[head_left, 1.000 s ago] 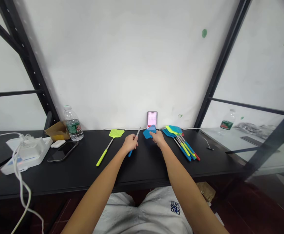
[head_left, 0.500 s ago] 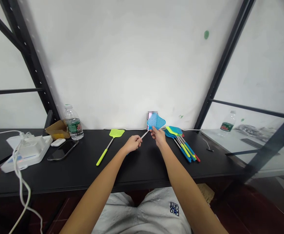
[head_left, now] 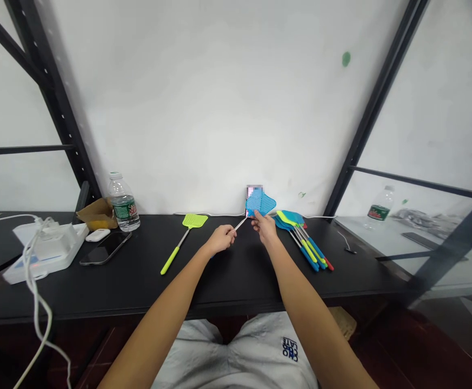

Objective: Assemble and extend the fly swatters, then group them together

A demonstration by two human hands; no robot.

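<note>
My left hand [head_left: 220, 239] grips the thin metal shaft of a blue plastic fly swatter [head_left: 260, 202], and the blue handle is almost hidden below that hand. My right hand [head_left: 265, 227] pinches the swatter's mesh head near its base, holding it up in front of an upright smartphone [head_left: 254, 192] with a blurred screen. Several fly swatters [head_left: 303, 237] with blue and lime heads lie bundled to the right of my right hand. A lime fly swatter [head_left: 187, 231] lies to the left of my left hand.
The black table [head_left: 236, 286] runs along a white wall. At left stand a water bottle [head_left: 124, 205], a cardboard piece [head_left: 98, 214], a white power strip [head_left: 45, 249] with tangled cables, white earbuds case [head_left: 97, 235], and a dark smartphone [head_left: 106, 248]. Dark metal shelf posts flank the table.
The blue swatter's head has risen and its mesh has opened out, with the shaft swung from steep to nearly level. My hands moved apart along it, then held nearly still over the last half second.
</note>
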